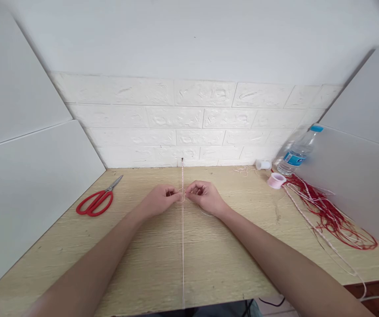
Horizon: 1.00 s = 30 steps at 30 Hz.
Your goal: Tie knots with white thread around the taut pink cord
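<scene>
A braided pink-and-white cord (182, 176) runs from a small dark fixing at the foot of the wall straight toward me, down to the table's front edge. On its left side my left hand (165, 197) is closed, thumb and forefinger pinched on a thin pale thread (180, 202) that loops around the cord. My right hand (204, 194) faces it from the right, fingertips pinched on the same thin thread close to the cord. A loose length of thread hangs below the right hand. The exact crossing of the loop is too fine to make out.
Red-handled scissors (99, 200) lie at the left on the wooden table (143, 273). At the right are a pink thread spool (276, 180), a white spool (263, 164), a leaning water bottle (297, 152) and tangled red cords (331, 215). White panels flank both sides.
</scene>
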{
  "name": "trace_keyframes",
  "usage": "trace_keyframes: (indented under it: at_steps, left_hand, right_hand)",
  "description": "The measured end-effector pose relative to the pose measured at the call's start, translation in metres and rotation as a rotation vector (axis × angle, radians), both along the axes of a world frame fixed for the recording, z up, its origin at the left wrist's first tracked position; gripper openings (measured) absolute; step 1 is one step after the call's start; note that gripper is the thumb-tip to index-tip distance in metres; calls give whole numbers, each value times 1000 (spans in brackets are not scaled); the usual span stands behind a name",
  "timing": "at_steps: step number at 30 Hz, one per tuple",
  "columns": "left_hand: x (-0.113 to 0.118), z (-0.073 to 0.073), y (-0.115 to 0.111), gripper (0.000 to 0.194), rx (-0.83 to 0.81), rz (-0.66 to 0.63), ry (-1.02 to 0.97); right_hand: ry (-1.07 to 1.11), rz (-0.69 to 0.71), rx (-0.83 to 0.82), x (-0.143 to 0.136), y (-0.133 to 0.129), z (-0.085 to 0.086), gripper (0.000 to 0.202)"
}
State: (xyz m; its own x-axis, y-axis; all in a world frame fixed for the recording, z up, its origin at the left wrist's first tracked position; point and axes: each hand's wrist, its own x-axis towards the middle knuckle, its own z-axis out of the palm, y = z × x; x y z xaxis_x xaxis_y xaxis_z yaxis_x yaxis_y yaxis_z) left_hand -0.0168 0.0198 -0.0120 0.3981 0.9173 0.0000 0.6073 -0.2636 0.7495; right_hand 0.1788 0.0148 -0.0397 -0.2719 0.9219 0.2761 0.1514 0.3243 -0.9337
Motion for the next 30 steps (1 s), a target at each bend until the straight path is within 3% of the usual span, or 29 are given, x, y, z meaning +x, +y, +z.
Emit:
trace_keyframes:
  at_steps: [4,9,16,25,30]
  left_hand:
    - [-1,-3,3,32,14,48,30]
    - [0,-2,1,41,64,-15,36]
    - [2,-3,1,37,50,-31,-31]
    - [7,-5,-4,33,173,36,22]
    - [10,-5,-6,32,143,-3,17]
  right_hand:
    - [18,-11,-6,1,0,0,12]
    - [11,2,24,0,1,0,10]
    - [48,9,-23,-1,2,-1,12]
    - [157,52,-100,-3,1,-1,15]
    - [226,110,-102,-3,2,-3,11]
